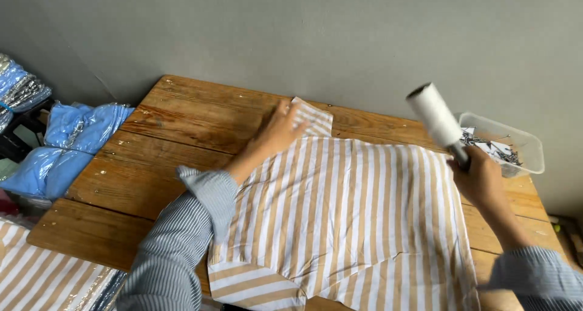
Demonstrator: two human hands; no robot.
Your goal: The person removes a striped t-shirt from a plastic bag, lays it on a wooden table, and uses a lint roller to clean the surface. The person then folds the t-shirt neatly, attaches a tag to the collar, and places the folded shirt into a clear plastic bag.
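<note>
A tan-and-white striped garment lies spread flat on a wooden table. My left hand rests flat on its far left corner, fingers apart, pressing the cloth down. My right hand is raised over the garment's right edge and grips the handle of a white lint roller, whose roll points up and to the left, clear of the cloth. Both my arms wear blue-and-white striped sleeves.
A clear plastic tub holding small dark bits stands at the table's far right, just behind the roller. Blue garments in plastic bags are stacked left of the table. A bagged striped garment lies at bottom left. A grey wall runs behind.
</note>
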